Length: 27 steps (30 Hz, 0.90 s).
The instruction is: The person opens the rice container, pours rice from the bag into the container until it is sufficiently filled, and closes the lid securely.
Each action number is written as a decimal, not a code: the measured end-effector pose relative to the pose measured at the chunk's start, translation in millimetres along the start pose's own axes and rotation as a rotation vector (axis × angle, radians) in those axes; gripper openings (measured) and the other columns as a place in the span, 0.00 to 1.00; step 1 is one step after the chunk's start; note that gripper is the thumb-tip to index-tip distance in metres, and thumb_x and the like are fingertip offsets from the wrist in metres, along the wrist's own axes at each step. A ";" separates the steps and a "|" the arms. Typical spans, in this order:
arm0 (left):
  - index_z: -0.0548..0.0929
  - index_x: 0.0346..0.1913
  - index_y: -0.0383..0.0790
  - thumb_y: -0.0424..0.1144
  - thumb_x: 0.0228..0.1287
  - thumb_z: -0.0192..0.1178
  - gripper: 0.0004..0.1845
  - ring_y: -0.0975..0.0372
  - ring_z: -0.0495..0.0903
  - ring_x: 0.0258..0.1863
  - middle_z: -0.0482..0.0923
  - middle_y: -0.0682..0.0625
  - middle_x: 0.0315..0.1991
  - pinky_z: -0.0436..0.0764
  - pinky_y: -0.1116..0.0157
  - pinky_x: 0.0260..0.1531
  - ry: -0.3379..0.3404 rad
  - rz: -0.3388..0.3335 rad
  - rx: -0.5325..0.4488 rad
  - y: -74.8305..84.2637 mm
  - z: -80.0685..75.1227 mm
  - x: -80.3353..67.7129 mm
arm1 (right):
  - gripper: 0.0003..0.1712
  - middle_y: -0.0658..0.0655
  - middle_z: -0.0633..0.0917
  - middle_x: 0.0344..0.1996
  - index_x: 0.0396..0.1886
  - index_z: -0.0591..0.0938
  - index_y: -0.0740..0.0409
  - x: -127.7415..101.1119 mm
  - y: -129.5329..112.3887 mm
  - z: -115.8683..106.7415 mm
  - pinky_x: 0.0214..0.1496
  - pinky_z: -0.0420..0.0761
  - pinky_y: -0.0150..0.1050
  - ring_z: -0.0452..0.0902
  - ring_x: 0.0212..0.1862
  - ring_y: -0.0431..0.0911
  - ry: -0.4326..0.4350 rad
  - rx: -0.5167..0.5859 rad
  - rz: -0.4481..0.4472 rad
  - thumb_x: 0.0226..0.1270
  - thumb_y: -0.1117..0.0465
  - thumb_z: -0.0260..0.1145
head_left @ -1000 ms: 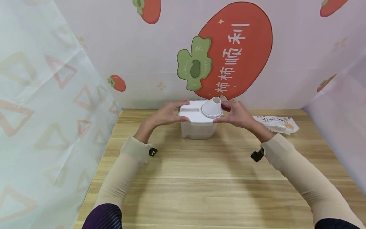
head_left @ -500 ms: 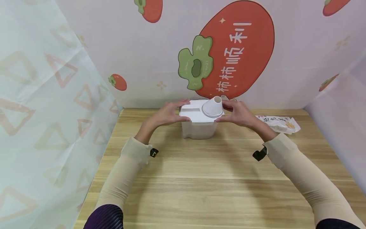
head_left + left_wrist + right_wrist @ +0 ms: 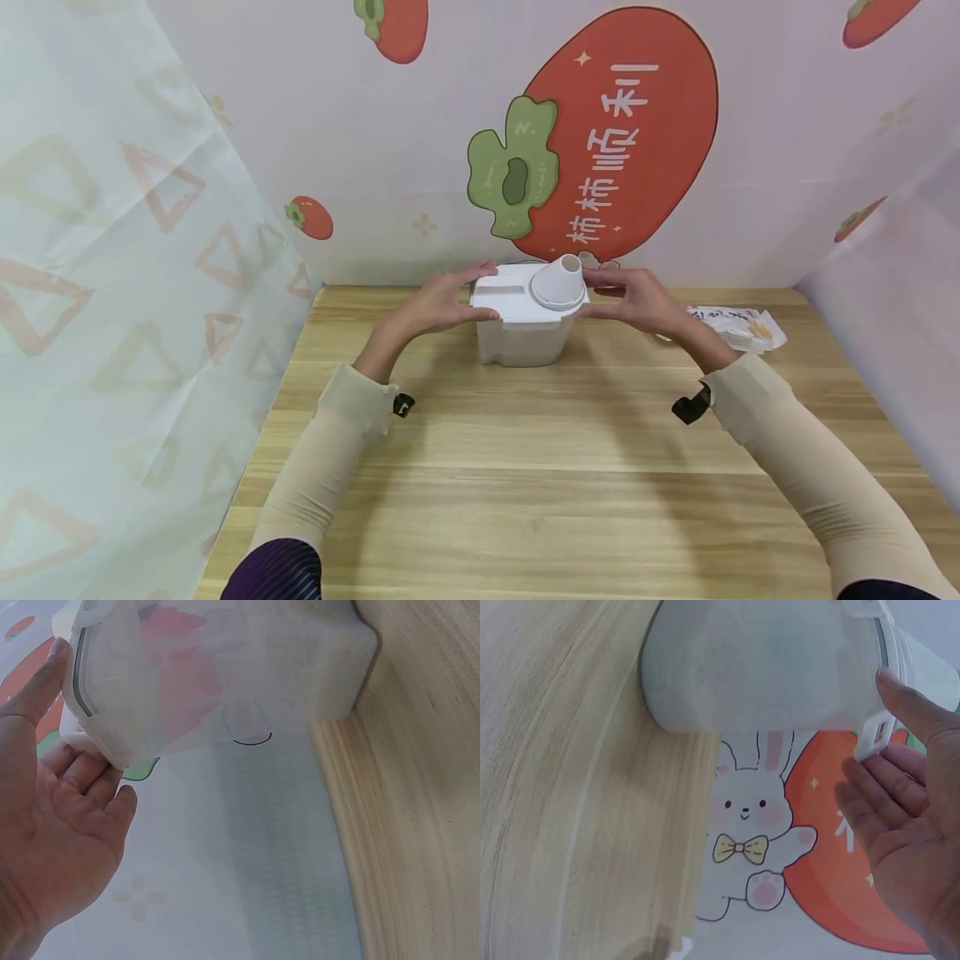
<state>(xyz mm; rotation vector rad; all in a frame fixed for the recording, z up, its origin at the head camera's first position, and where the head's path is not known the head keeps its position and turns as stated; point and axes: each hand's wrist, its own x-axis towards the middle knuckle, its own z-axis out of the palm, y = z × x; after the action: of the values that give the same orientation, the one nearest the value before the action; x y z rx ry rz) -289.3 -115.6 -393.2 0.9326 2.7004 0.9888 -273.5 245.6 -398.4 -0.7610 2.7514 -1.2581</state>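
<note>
A white plastic container (image 3: 521, 333) stands on the wooden table (image 3: 525, 467), near the back wall and between the two hands. Its body is translucent and milky, with rounded corners. Its lid (image 3: 510, 298) is opaque white and flat, and has a long shallow recess on the left part. On the right part of the lid sits a white cone-shaped spout (image 3: 558, 283) with a round open top.

The left hand (image 3: 438, 302) holds the left edge of the lid, thumb at the front and fingers along the back. The right hand (image 3: 637, 300) holds the right edge in the same way; in the right wrist view its fingers touch a small white tab of the lid. A printed bag (image 3: 738, 325) lies on the table to the right of the right hand.
</note>
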 end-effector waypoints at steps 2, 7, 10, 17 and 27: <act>0.71 0.80 0.48 0.56 0.64 0.76 0.44 0.53 0.64 0.80 0.63 0.52 0.82 0.66 0.50 0.77 0.005 0.001 -0.002 -0.1 0.2 -0.6 | 0.38 0.61 0.88 0.60 0.70 0.82 0.61 -0.6 3.5 -1.5 0.63 0.83 0.51 0.83 0.63 0.56 0.007 -0.001 0.008 0.59 0.64 0.83; 0.70 0.80 0.47 0.57 0.64 0.75 0.46 0.53 0.62 0.81 0.62 0.51 0.82 0.64 0.50 0.78 0.012 0.007 -0.002 -0.8 0.9 -1.7 | 0.33 0.61 0.89 0.58 0.66 0.84 0.62 -0.4 7.7 -5.5 0.60 0.86 0.42 0.83 0.62 0.56 -0.009 0.016 0.018 0.60 0.65 0.82; 0.69 0.81 0.47 0.58 0.64 0.75 0.46 0.54 0.62 0.81 0.61 0.51 0.83 0.64 0.50 0.79 0.013 0.006 -0.007 -1.3 1.3 -2.3 | 0.32 0.61 0.88 0.58 0.66 0.85 0.61 0.7 8.9 -8.1 0.55 0.86 0.32 0.85 0.59 0.58 -0.036 0.052 0.025 0.61 0.66 0.81; 0.69 0.81 0.47 0.58 0.64 0.75 0.46 0.54 0.62 0.81 0.61 0.52 0.83 0.64 0.51 0.79 0.017 0.008 -0.012 -2.4 2.2 -1.9 | 0.29 0.62 0.88 0.59 0.65 0.86 0.61 1.7 8.6 -11.0 0.50 0.86 0.28 0.88 0.55 0.56 -0.067 0.093 0.068 0.63 0.67 0.80; 0.69 0.81 0.46 0.57 0.64 0.75 0.46 0.54 0.62 0.81 0.61 0.52 0.83 0.64 0.51 0.78 0.019 0.000 -0.012 -1.3 2.2 -2.5 | 0.27 0.63 0.89 0.58 0.62 0.87 0.63 3.6 13.9 -7.8 0.46 0.87 0.28 0.90 0.51 0.46 -0.049 0.120 0.082 0.62 0.67 0.80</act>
<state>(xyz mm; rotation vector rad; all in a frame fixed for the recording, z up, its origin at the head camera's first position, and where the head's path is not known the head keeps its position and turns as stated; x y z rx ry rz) -287.3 -116.6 -395.9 0.9258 2.7072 1.0176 -284.2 257.2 -402.5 -0.6533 2.6125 -1.3547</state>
